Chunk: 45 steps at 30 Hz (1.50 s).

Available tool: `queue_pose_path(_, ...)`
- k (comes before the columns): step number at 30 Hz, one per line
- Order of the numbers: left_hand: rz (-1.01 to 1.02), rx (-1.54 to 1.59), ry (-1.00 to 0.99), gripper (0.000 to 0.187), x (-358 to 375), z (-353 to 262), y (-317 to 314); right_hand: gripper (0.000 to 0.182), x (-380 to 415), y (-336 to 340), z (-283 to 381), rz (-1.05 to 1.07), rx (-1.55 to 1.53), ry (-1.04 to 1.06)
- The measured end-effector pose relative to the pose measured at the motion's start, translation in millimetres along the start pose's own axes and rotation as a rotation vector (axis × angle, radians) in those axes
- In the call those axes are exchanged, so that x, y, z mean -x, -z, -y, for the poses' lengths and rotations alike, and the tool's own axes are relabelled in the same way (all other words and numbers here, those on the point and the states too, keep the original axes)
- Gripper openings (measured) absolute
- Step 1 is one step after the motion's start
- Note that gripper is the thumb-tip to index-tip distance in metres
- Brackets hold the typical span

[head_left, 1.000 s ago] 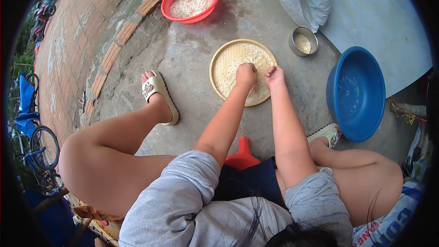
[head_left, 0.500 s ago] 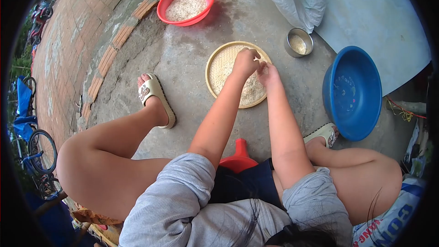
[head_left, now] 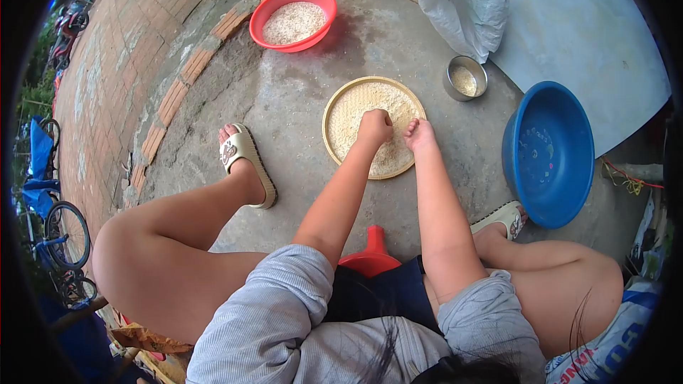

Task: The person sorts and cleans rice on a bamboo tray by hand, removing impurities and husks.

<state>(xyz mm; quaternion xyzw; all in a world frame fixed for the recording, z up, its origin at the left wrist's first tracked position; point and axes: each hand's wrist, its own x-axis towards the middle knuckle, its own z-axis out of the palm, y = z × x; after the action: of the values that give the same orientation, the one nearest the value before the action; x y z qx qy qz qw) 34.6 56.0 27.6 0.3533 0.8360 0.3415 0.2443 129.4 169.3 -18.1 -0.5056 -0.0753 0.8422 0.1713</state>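
Observation:
A round woven bamboo tray [head_left: 329, 126] lies on the concrete ground between my feet. Pale rice-like grains [head_left: 398, 103] are spread over it, thickest on its right and lower parts. Above the tray's middle, my left hand [head_left: 376, 128] is closed, its fingers curled under and mostly hidden. My right hand [head_left: 420, 134] hovers by the tray's right rim, fingers folded in toward the palm. A small gap separates the two hands. Whatever lies inside either hand is too small or hidden to see.
A red basin [head_left: 324, 34] holding more grains stands far ahead. To the right are a metal bowl [head_left: 455, 89] with some grains, a blue basin [head_left: 548, 203], a white sack [head_left: 462, 11] and a pale board [head_left: 583, 50]. A red stool [head_left: 371, 259] is under me.
My hands have come apart from each other and drawn back slightly toward me. The right hand's fingers, looser before, are now curled in. The view has shifted slightly.

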Motion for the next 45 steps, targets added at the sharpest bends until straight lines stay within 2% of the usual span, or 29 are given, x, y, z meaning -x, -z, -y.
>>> queue_pose_path(4,-0.033,0.22,0.017,0.01,-11,-29,18,0.022,3,-8,-5,-0.072,0.042,0.024)
queue_pose_path(7,0.05,0.205,-0.054,0.014,-13,-49,20,0.022,14,-27,-14,0.037,0.042,0.017)
queue_pose_path(9,0.058,0.116,-0.103,0.017,-13,-51,18,0.02,20,-38,-14,0.168,-0.028,0.113)
queue_pose_path(11,-0.184,0.124,-0.158,0.017,-15,-48,17,0.02,-33,-17,-18,0.228,-0.054,0.064)
queue_pose_path(13,-0.229,0.188,-0.026,0.014,-23,-33,15,0.02,-1,-33,-11,0.056,-0.083,-0.027)
queue_pose_path(16,-0.225,0.033,0.007,0.018,-18,-12,21,0.023,7,-36,-1,0.035,-0.062,0.0)
queue_pose_path(18,-0.216,-0.149,0.054,0.033,-9,0,15,0.023,4,-37,14,-0.011,-0.123,0.024)
queue_pose_path(19,-0.216,-0.146,0.056,0.033,-6,11,4,0.023,9,-42,25,-0.013,-0.12,0.025)
queue_pose_path(21,-0.255,-0.349,0.027,0.051,5,28,-14,0.021,18,-52,52,-0.097,-0.13,0.155)
queue_pose_path(22,-0.15,-0.406,0.054,0.058,11,28,-18,0.021,20,-59,69,-0.143,-0.085,0.242)
queue_pose_path(23,-0.149,-0.404,0.059,0.058,17,31,-23,0.022,18,-64,85,-0.189,-0.039,0.328)
queue_pose_path(25,-0.247,-0.456,-0.052,0.059,21,36,-30,0.026,-5,-66,122,-0.401,0.338,0.625)
queue_pose_path(27,-0.22,-0.429,-0.012,0.059,20,33,-30,0.039,-16,-62,161,-0.412,0.84,0.737)
queue_pose_path(29,-0.215,-0.459,-0.013,0.059,20,32,-29,0.049,-14,-62,188,-0.307,1.481,0.711)
queue_pose_path(30,-0.218,-0.462,-0.007,0.059,21,32,-30,0.06,-29,-52,198,-0.119,1.565,0.698)
queue_pose_path(31,-0.229,-0.46,-0.006,0.059,20,32,-31,0.06,-33,-53,191,-0.111,1.564,0.698)
queue_pose_path(33,-0.239,-0.463,-0.008,0.059,19,32,-32,0.062,-33,-50,172,-0.346,1.816,1.091)
queue_pose_path(36,-0.281,-0.453,-0.006,0.057,19,28,-34,0.051,-2,-48,106,-0.174,1.661,1.426)
queue_pose_path(38,-0.315,-0.4,-0.025,0.052,21,29,-32,0.04,12,-41,55,-0.104,1.654,1.519)
queue_pose_path(40,-0.302,-0.312,-0.004,0.05,19,33,-30,0.04,18,-29,14,0.077,1.784,1.397)
queue_pose_path(41,-0.292,-0.224,0.005,0.047,17,34,-28,0.04,22,-24,0,0.087,1.785,1.394)
queue_pose_path(42,-0.39,-0.137,-0.02,0.04,16,33,-27,0.042,25,-19,-11,0.177,1.904,1.333)
queue_pose_path(43,-0.394,-0.135,-0.017,0.04,14,34,-23,0.043,28,-15,-19,0.265,2.022,1.268)
queue_pose_path(45,-0.386,0.09,0.088,0.033,5,37,-13,0.043,31,-13,-30,0.25,2.039,1.273)
